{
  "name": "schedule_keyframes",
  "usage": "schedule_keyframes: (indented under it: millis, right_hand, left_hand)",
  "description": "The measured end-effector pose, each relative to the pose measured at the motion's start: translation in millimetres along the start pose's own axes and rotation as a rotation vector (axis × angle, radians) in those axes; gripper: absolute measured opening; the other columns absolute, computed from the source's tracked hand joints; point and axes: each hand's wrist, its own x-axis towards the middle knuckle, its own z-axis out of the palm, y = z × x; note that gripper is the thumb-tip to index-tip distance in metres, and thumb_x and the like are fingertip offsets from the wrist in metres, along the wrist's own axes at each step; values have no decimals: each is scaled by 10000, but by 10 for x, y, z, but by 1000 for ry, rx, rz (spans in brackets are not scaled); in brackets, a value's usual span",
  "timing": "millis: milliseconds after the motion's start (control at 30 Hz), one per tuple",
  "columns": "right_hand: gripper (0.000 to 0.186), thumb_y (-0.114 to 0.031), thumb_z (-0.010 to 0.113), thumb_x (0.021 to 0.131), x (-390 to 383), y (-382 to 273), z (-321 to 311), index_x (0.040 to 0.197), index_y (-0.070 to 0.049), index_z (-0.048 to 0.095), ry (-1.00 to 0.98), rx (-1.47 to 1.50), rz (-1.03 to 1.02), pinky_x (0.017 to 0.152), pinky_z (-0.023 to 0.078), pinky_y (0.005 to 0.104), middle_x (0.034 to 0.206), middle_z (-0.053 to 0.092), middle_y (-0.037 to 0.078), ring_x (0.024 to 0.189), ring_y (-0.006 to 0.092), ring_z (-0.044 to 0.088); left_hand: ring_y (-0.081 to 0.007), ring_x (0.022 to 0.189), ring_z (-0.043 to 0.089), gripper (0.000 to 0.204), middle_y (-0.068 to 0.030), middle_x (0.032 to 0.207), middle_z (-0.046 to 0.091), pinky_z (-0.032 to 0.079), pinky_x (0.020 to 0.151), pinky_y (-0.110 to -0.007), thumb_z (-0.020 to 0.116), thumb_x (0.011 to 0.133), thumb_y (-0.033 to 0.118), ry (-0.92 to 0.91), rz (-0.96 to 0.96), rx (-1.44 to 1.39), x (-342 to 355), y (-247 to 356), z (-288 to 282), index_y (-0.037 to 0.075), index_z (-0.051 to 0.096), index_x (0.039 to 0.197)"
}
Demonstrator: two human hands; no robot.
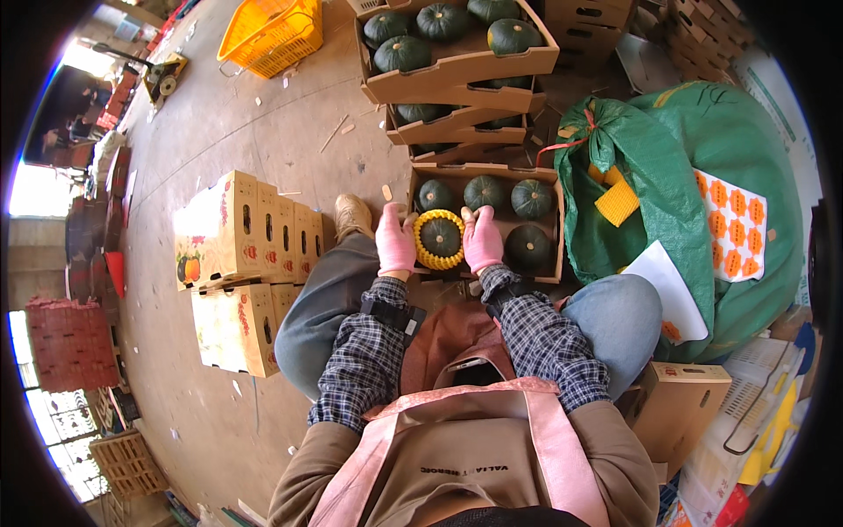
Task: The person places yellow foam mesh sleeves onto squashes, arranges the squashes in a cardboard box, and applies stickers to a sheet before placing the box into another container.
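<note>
In pink gloves, my left hand (395,237) and my right hand (481,235) grip opposite sides of a dark green squash in a yellow foam net sleeve (439,240), fingers closed on it. It is at the front left of an open cardboard box (555,260) holding several bare squashes (531,198). To the right, a green woven sack (746,140) holds folded yellow foam nets (620,205). A sheet of orange stickers (729,224) and a white sheet (661,290) lie on it.
Stacked open boxes of squashes (452,88) stand ahead. Printed cartons (230,237) stand left, another carton (676,408) at lower right. A yellow crate (268,35) and a pallet jack (165,79) are at upper left, with wooden pallets (127,461) at lower left.
</note>
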Motion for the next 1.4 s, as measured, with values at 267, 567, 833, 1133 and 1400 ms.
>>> schedule_keyframes:
  millis: [267, 567, 833, 1133, 1400]
  right_hand:
    - [402, -80, 509, 859, -264, -88, -296, 1244, -187, 470, -130, -21, -351, 756, 491, 462, 1077, 546, 171, 901, 389, 578]
    - [589, 36, 510, 770, -400, 16, -189, 1310, -196, 473, -67, -237, -485, 880, 492, 422, 1290, 470, 158, 1064, 362, 540]
    - [419, 28, 460, 818, -188, 35, -212, 1174, -147, 594, -44, 135, -292, 856, 480, 402, 1062, 613, 172, 969, 377, 582]
    - [341, -151, 549, 839, 99, 813, -517, 1176, -100, 531, -240, 506, 532, 817, 499, 381, 1002, 640, 198, 950, 334, 623]
    - [231, -238, 527, 816, 241, 328, -2008, 943, -162, 703, 415, -1036, 163, 916, 375, 458, 1360, 456, 80, 1298, 304, 316]
  left_hand:
    - [-319, 1058, 530, 670, -165, 1166, 506, 448, 918, -355, 826, 638, 222, -520, 63, -137, -118, 391, -405, 126, 572, 1251]
    - [-323, 1144, 495, 844, -165, 1232, 497, 424, 972, -382, 858, 546, 256, -504, 275, -58, -151, 216, -359, 103, 515, 1302]
    - [-331, 1101, 502, 970, -168, 1159, 514, 417, 956, -375, 883, 507, 241, -752, 145, -47, 76, 485, -417, 84, 434, 1353]
    - [-387, 1070, 508, 851, -178, 1125, 568, 425, 931, -428, 820, 511, 209, -876, 286, 212, 115, 970, 93, 115, 433, 1262]
    - [-258, 1188, 479, 941, -50, 1272, 514, 203, 1070, -581, 785, 572, 177, -835, 294, 456, -244, 809, 453, 204, 320, 1390]
